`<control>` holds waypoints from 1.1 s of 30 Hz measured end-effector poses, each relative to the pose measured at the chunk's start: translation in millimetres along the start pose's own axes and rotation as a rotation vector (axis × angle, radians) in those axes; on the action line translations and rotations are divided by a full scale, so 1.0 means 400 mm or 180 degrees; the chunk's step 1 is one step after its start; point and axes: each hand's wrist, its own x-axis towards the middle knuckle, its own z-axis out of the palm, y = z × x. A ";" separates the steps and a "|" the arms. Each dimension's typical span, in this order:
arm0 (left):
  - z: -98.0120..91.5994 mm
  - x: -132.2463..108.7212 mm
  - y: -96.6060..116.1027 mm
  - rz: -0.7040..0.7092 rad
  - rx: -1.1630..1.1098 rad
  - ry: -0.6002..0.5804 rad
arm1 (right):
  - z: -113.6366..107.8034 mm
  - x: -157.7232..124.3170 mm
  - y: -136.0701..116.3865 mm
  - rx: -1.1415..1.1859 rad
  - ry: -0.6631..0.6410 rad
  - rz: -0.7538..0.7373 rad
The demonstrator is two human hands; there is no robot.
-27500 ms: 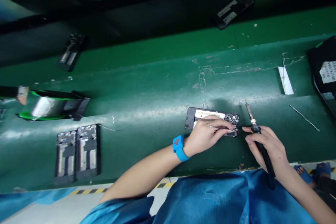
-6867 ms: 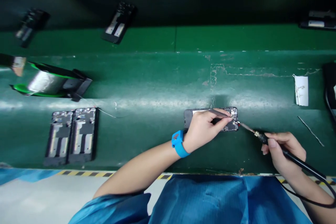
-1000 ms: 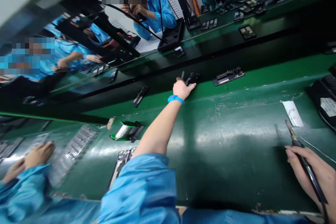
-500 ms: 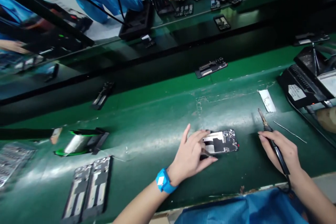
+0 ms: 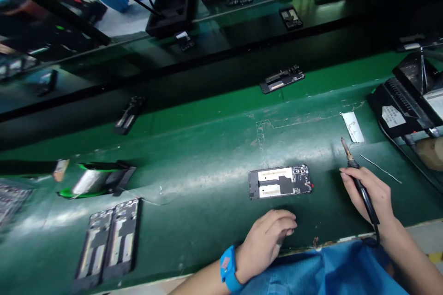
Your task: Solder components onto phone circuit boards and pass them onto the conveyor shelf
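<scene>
One phone point(image 5: 279, 182), near left hand point(image 5: 266, 242), soldering iron point(image 5: 353, 163) in right hand point(image 5: 372, 198)

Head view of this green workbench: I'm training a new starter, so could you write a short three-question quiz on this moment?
1. Short answer: what does the right hand hold?
2. True or false: the left hand rests apart from the phone frame, not touching it.
3. Multiple choice: what is on the left wrist?
A) A blue wrist strap
B) A metal watch
C) Nothing

Key: 1. A soldering iron. 2. True. 3. A.
</scene>
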 end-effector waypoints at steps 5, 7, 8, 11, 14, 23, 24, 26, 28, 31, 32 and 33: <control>-0.004 0.020 -0.008 -0.0076 0.0302 0.0152 | -0.003 0.004 -0.002 0.0042 0.0006 0.0028; -0.008 0.026 -0.012 -0.0011 0.0482 0.0126 | -0.005 0.007 -0.003 0.0036 0.0036 -0.0026; -0.012 0.028 -0.014 -0.0012 0.0539 0.0094 | -0.006 0.008 -0.004 0.0038 0.0046 -0.0045; -0.027 0.040 -0.015 -0.0196 0.0482 -0.0096 | -0.006 -0.004 -0.013 0.0227 0.0028 0.0203; -0.041 0.074 -0.011 -0.0423 -0.0068 -0.0061 | -0.002 -0.036 -0.026 0.0706 -0.0082 0.0845; 0.003 0.190 -0.032 -0.0427 -0.0350 0.0662 | 0.007 -0.054 -0.062 0.0831 -0.0418 0.0748; 0.009 0.190 -0.035 -0.0449 -0.0345 0.0680 | 0.008 -0.050 -0.065 0.0779 -0.0416 0.0760; 0.017 0.188 -0.040 -0.0470 -0.0303 0.0710 | 0.008 -0.043 -0.071 0.0714 -0.0402 0.0769; 0.021 0.184 -0.041 -0.0470 -0.0170 0.0732 | 0.007 -0.040 -0.076 0.0709 -0.0386 0.0751; 0.021 0.182 -0.039 -0.0429 -0.0026 0.0742 | 0.004 -0.036 -0.082 0.0745 -0.0430 0.0706; 0.021 0.183 -0.039 -0.0402 -0.0017 0.0746 | 0.003 -0.034 -0.083 0.0756 -0.0435 0.0700; 0.021 0.183 -0.038 -0.0379 -0.0019 0.0750 | 0.003 -0.031 -0.085 0.0762 -0.0435 0.0689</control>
